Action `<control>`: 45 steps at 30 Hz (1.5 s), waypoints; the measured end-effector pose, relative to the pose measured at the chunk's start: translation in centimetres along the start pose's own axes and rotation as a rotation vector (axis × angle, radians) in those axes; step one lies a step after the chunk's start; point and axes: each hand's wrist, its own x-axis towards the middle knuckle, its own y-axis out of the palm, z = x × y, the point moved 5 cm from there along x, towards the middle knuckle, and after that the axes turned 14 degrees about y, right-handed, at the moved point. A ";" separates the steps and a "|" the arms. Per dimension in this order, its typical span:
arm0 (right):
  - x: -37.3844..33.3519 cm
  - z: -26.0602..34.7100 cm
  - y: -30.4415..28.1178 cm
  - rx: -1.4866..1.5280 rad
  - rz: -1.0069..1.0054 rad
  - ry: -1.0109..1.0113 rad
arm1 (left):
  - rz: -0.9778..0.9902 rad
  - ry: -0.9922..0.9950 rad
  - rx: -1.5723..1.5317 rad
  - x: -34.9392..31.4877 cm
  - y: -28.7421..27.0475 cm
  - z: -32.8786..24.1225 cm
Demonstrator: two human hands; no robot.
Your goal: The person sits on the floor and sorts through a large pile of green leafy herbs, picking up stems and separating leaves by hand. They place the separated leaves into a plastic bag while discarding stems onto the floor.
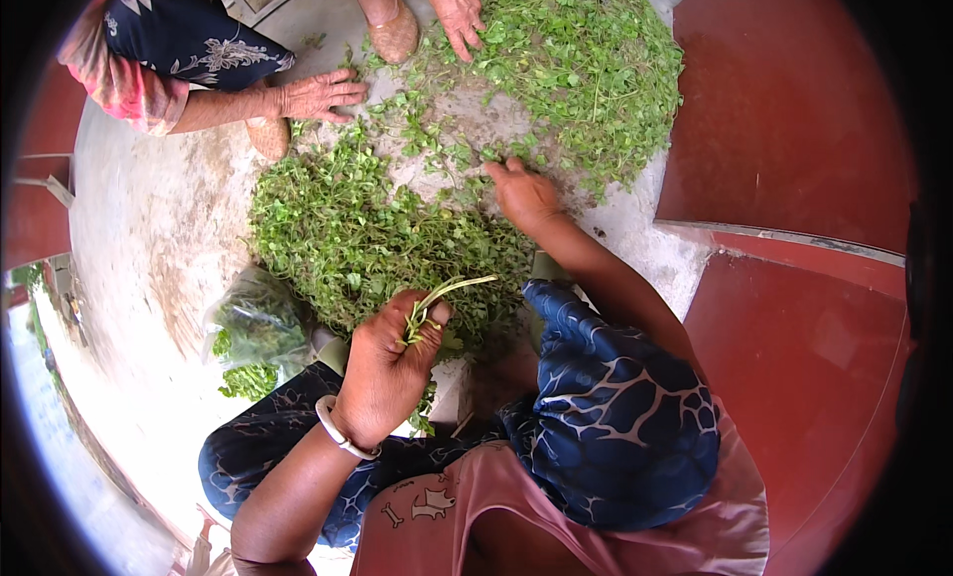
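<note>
My left hand (390, 372), with a pale bangle (342, 429) at its wrist, is raised over my lap. Its thumb and fingers pinch a small bunch of green leafy stems (437, 300), pale ends pointing up and to the right. Below and beyond it spreads a heap of loose leafy greens (347, 223) on the concrete. My right hand (528, 194) reaches forward to the right end of that heap, low over the ground. Its fingers are curled, with the tips at some sprigs; what they grip, if anything, is hidden.
A second, larger pile of greens (586, 70) lies at the far right. Across from me another person's left hand (457, 15) and right hand (323, 96) touch the greens' edges. A clear plastic bag (260, 313) of greens stands left; red panels (784, 109) flank the right.
</note>
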 end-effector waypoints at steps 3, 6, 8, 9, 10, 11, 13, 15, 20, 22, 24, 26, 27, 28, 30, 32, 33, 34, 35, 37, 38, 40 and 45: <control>-0.6 1.0 1.9 -0.134 0.111 -0.123 | 0.005 -0.004 0.038 0.0 0.1 0.0; -1.0 1.2 1.2 0.041 0.157 -0.073 | -0.006 0.026 0.043 -0.1 0.1 0.0; -0.8 -0.2 -0.6 0.398 0.263 0.083 | -0.010 0.041 0.038 0.0 0.2 0.4; -0.6 -0.9 -1.2 0.613 0.271 0.137 | -0.018 0.085 0.058 0.2 0.2 0.4; -0.9 -1.5 -1.7 0.766 0.332 0.149 | -0.022 0.030 0.013 0.1 0.2 0.7; -1.4 -1.1 -3.4 0.895 0.472 0.241 | -0.033 -0.024 -0.035 0.0 0.0 0.9; -2.4 -0.6 -6.4 1.034 0.651 0.327 | -0.077 -0.096 -0.151 0.0 0.0 1.2; -3.1 -0.5 -8.1 1.064 0.729 0.305 | -0.116 -0.146 -0.280 0.3 0.2 1.9; -5.2 2.9 -12.6 1.280 0.812 0.243 | -0.103 -0.227 -0.559 1.6 1.1 2.8; -5.7 4.4 -13.8 1.307 0.852 0.188 | -0.070 -0.245 -0.587 2.3 1.6 3.5; -6.3 5.8 -14.9 1.306 0.919 0.076 | -0.059 -0.255 -0.614 2.9 2.0 3.7; -7.1 7.4 -16.0 1.277 0.996 -0.046 | -0.048 -0.256 -0.602 3.4 2.0 3.0; -7.6 8.2 -16.6 1.253 1.028 -0.037 | -0.039 -0.257 -0.597 3.6 2.0 2.6; -8.2 8.6 -17.1 1.213 1.060 -0.022 | -0.024 -0.256 -0.612 3.6 1.9 2.0; -9.1 9.1 -16.8 1.151 1.139 -0.004 | 0.000 -0.260 -0.634 3.6 1.7 1.2; -9.7 9.0 -16.0 1.130 1.180 -0.010 | 0.039 -0.155 -0.647 3.7 1.4 0.8; -9.9 8.9 -15.6 1.106 1.176 -0.032 | 0.056 -0.100 -0.630 3.7 1.1 0.6; -10.1 8.9 -15.5 1.082 1.172 -0.055 | 0.072 -0.044 -0.612 3.8 0.9 0.4; -10.2 8.9 -15.3 1.054 1.183 -0.067 | 0.085 -0.015 -0.589 3.8 0.5 0.2; -10.4 8.3 -14.3 0.990 1.207 -0.084 | 0.054 -0.001 -0.572 3.6 0.1 -0.6; -10.4 8.0 -13.7 0.958 1.218 -0.094 | 0.038 0.009 -0.563 3.5 -0.1 -0.8; -10.4 7.6 -12.7 0.969 1.243 -0.101 | -0.004 -0.021 -0.568 3.4 -0.2 -0.6; -10.4 4.1 -8.9 1.070 1.204 0.221 | 0.014 -0.062 -0.568 3.2 -0.6 -0.8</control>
